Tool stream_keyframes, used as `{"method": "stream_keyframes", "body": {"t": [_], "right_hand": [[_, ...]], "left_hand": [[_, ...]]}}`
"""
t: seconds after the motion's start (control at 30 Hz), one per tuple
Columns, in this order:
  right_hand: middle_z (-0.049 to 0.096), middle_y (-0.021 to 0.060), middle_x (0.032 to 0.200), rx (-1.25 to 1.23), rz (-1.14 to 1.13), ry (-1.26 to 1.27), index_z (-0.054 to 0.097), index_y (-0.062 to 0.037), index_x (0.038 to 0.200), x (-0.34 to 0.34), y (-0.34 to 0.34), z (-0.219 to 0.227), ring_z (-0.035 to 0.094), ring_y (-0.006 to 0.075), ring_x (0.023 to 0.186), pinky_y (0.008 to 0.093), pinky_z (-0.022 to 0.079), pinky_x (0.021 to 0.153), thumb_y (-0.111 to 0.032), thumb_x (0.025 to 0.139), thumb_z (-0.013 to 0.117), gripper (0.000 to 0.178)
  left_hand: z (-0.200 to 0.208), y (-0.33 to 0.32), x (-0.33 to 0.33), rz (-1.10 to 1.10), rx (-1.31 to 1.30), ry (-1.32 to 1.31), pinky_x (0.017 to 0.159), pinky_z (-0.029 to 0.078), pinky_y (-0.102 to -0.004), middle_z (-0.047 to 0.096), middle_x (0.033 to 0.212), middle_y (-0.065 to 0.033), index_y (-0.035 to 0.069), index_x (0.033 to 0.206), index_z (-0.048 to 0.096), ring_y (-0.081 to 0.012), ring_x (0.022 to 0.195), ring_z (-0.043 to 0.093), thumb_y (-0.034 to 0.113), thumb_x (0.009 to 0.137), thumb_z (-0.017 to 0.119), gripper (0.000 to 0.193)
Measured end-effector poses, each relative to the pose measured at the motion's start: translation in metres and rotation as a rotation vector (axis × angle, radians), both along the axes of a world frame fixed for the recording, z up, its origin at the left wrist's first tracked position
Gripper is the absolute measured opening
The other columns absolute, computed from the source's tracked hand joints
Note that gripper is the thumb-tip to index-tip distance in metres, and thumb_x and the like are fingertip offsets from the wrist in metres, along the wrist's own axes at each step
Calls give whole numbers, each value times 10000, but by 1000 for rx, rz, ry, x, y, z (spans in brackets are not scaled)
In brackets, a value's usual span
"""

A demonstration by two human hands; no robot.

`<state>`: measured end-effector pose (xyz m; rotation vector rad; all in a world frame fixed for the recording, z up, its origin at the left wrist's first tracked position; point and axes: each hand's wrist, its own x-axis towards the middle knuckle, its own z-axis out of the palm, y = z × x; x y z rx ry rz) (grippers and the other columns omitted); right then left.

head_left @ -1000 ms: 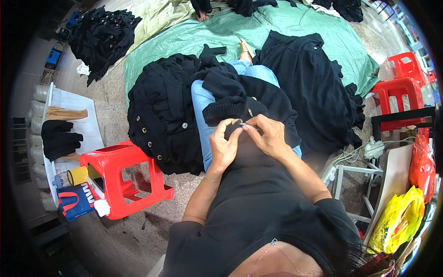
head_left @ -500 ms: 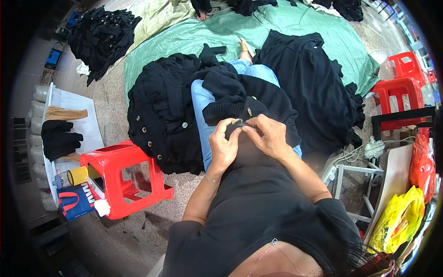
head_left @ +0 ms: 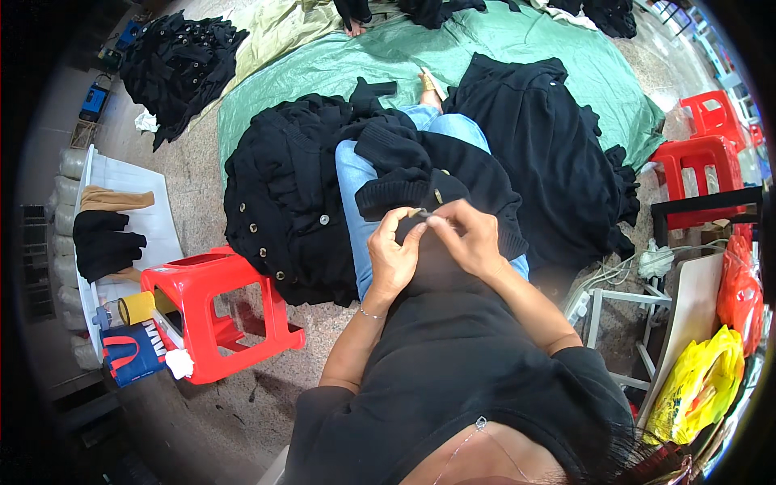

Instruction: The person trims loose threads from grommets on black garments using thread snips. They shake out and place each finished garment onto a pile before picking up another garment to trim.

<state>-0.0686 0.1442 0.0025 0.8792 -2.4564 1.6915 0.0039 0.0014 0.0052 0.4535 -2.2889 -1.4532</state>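
Note:
A black knitted cardigan (head_left: 477, 174) lies bunched over my lap, with gold-coloured buttons (head_left: 439, 196) on its edge. My left hand (head_left: 394, 252) is closed, pinching a bit of the dark edge between thumb and fingertips. Right beside it my right hand (head_left: 470, 241) is closed too, thumb and forefinger pressed together at the same spot. Whatever small thing sits in those right fingertips is too small to make out. To the left of my lap is a heap of black buttoned cardigans (head_left: 283, 178); more black garments (head_left: 541, 153) are piled to the right.
A green sheet (head_left: 323, 65) covers the floor ahead. On the left a red stool (head_left: 214, 315) carries a cup and a blue bag (head_left: 136, 353). Red stools (head_left: 703, 170), a white metal frame (head_left: 622, 299) and a yellow plastic bag (head_left: 699, 384) are on the right. Another person's hand (head_left: 354, 29) shows at the far edge.
My right hand has shifted slightly up and left, and its fingers have curled in more. The left hand stays at almost the same place, and the garments lie as before.

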Motion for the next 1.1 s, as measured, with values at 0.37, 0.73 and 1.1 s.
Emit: {"method": "stream_keyframes", "body": {"t": [0.37,0.73,1.1], "right_hand": [[709,-13,858,-407,-166,-249,698,5,974,-53,-2,27,586,33,776,209,472,693,-57,912,720,91],[659,91,802,-52,-196,-19,684,-61,1074,-46,7,14,668,208,704,318,513,650,-107,849,741,237],[595,49,791,-43,143,249,697,-77,1096,-23,3,21,638,209,643,317,503,561,43,685,706,428]], "left_hand": [[37,-22,2,-262,610,-151,763,511,-237,673,923,19,-10,1070,670,-61,839,604,53,824,811,290],[22,-14,-2,-200,845,-34,834,518,-231,690,1059,-40,-35,1179,631,-80,915,632,72,922,726,293],[19,-8,-2,-124,753,6,742,490,-198,684,964,1,-14,1125,657,-40,840,599,79,931,721,225]]}}
